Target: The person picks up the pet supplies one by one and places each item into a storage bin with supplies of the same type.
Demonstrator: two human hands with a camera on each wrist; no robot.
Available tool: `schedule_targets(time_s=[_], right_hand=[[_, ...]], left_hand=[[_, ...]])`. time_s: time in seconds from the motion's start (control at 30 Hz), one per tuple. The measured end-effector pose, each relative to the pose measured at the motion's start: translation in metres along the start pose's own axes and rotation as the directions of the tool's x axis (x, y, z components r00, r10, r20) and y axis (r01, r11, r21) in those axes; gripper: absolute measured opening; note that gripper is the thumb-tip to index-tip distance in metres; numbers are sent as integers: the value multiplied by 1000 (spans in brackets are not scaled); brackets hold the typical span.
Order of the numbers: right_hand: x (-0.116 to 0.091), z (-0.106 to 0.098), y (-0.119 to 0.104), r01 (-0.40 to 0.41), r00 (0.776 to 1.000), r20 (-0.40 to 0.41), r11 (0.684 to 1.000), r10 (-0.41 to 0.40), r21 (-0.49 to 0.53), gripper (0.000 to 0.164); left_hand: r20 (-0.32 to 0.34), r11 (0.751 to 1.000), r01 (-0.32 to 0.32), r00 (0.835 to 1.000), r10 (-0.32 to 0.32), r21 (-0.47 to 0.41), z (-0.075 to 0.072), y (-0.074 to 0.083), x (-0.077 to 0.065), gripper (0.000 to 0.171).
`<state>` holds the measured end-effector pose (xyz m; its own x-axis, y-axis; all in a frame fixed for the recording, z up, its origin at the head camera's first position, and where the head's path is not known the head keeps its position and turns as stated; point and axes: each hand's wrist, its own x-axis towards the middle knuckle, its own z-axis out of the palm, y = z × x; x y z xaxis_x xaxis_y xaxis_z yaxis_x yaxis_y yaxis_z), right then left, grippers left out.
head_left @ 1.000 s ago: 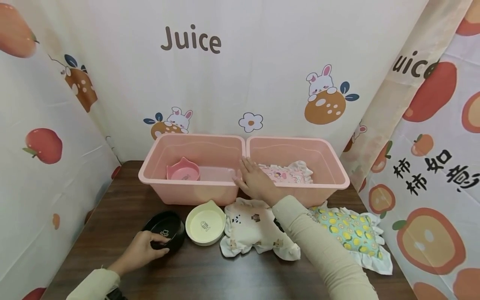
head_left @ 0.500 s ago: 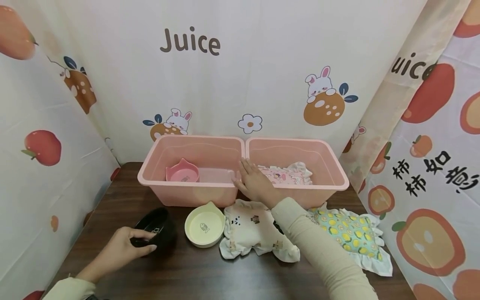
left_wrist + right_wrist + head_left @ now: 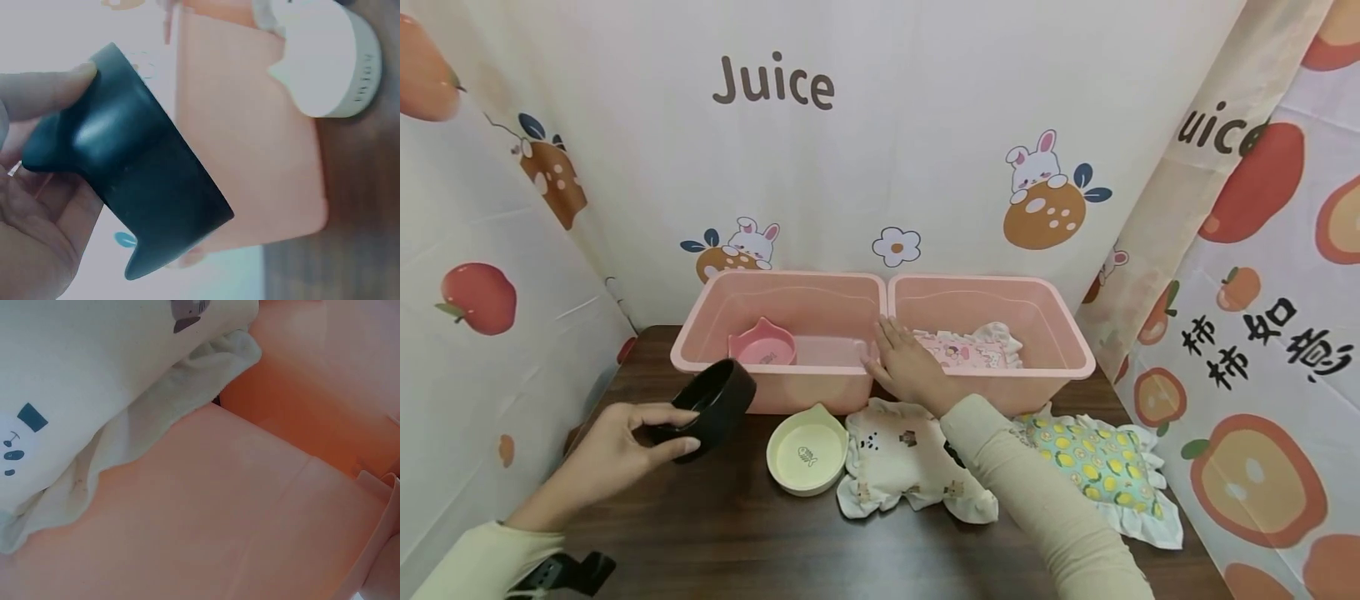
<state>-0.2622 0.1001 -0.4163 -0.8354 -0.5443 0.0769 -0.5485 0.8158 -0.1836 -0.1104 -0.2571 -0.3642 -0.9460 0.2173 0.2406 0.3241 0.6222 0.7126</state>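
Glossy black cat-eared bowl pinched aloft, tilted

Near the left edge of the dark wood-grained table, the left hand grips the bowl by its side wall, thumb against fingers — probably because that wall is thin enough to pinch. To its right, a round pale-yellow bowl stands just beside a cream ruffled fabric pillow. Towards the table's far edge, the right hand rests, fingers straight, where two rectangular pink plastic tubs meet — perhaps steadying both.

The black bowl is tipped in the left hand, near a pink tub. It has two pointy ears.
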Motion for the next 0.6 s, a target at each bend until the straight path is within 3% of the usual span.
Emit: schedule_targets(time_s=[0.13,0.27,0.43,0.6], right_hand=[[2,2,0,4,1000,-9,1000,-4,-1,70],[3,3,0,13,1000,-6,1000,-13,-16,70],[2,1,0,18,1000,-14,1000,-19,-22,69],[-1,1,3,12,1000,-23,1000,-13,-16,68]], left_hand=[[-48,994,-86,995,89,65,-7,8,16,25],[-49,988,-128,990,133,88,-14,17,36,25],[-51,987,-146,987,150,69,-21,28,66,26],[-52,990,-111,992,115,87,-20,38,92,27]])
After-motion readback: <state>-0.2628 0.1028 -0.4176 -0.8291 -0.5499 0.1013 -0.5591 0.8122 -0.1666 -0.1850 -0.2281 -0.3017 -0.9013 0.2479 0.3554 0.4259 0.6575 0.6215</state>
